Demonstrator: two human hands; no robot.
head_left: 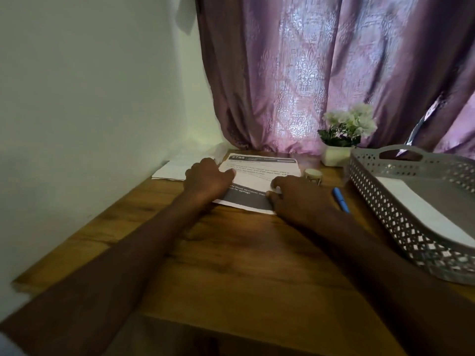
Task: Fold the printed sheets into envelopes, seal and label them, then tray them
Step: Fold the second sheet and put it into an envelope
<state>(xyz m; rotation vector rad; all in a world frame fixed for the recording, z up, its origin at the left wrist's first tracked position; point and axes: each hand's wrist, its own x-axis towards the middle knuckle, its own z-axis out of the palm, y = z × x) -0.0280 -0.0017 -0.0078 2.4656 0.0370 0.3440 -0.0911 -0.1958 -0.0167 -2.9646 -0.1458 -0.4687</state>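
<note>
Head view: left hand and right hand, fingers seemingly loosely curled, press printed sheet.

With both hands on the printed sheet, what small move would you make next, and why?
Probably lift the near edge and fold it away: the sheet lies flat and unfolded on the table, with the left hand and right hand resting on its near part.

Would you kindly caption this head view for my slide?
Both hands press a printed sheet on the desk beside a tray.
</note>
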